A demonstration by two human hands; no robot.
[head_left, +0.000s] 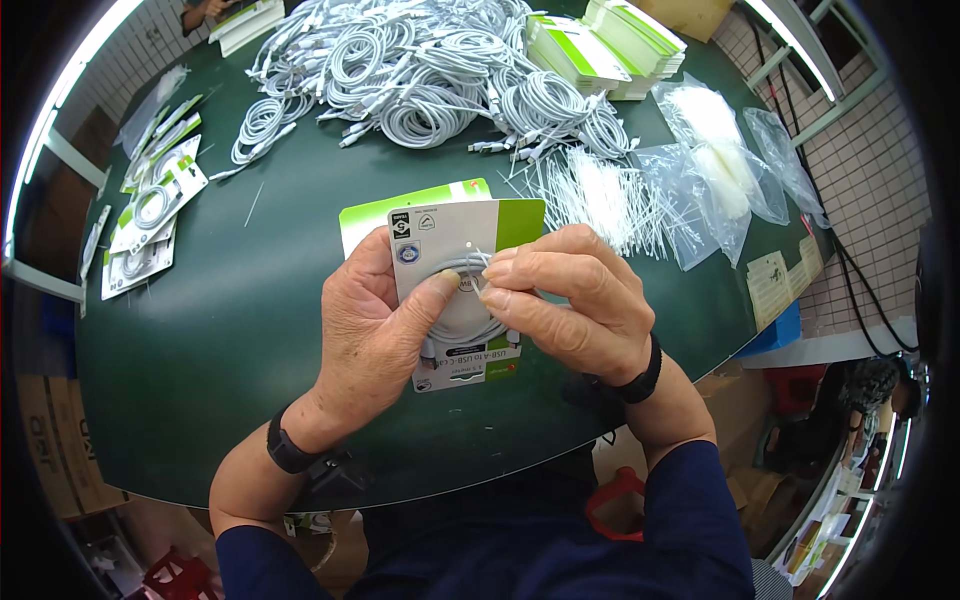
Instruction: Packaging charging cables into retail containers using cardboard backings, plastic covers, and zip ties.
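My left hand (375,325) grips a white and green packaging card (440,225) along its left side, its thumb pressing on a coiled grey-white cable (465,325) that lies against the card. The cable's connectors hang near the card's lower end. With thumb and fingers pinched together, my right hand (575,300) holds a thin white tie (476,287) at the coil's upper right. Its ends stick out by my fingertips. Behind the held card, another green and white card (365,220) is partly covered.
A large heap of coiled cables (420,70) covers the far middle of the green table (200,400). Stacks of cards (580,55) stand to its right. Loose white ties (605,200) and plastic bags (710,160) lie right. Carded cables (155,210) are piled left.
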